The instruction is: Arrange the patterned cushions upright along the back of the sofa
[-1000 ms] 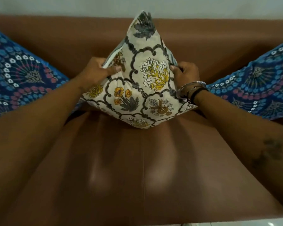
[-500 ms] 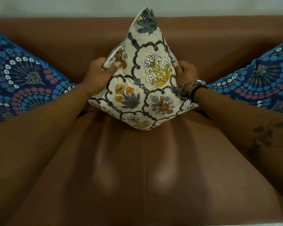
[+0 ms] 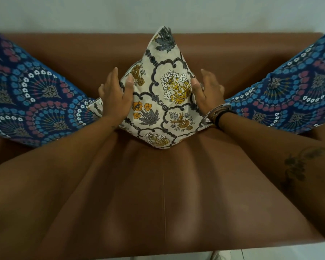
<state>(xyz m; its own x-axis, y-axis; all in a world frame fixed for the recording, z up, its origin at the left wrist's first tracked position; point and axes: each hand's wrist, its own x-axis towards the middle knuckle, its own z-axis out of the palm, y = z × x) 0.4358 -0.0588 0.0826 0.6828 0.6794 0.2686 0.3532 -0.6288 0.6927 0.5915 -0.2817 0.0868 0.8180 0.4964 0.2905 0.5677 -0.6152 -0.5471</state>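
Observation:
A cream cushion with yellow and grey flowers (image 3: 161,94) stands on one corner in the middle of the brown sofa, its top corner leaning on the backrest (image 3: 94,49). My left hand (image 3: 115,96) is at its left edge, fingers spread, thumb lying on the fabric. My right hand (image 3: 207,91), with bracelets at the wrist, is at its right edge, fingers apart, thumb touching the cover. Neither hand grips the cushion. A blue patterned cushion (image 3: 28,102) leans at the left and another blue patterned cushion (image 3: 293,94) leans at the right.
The brown leather seat (image 3: 163,194) stretches toward me with a centre seam. A pale wall (image 3: 158,12) rises behind the backrest. A strip of light floor (image 3: 270,254) shows at the bottom right.
Both hands have let go of the cream cushion's sides and spread their fingers. The cushion stays standing on its corner against the backrest.

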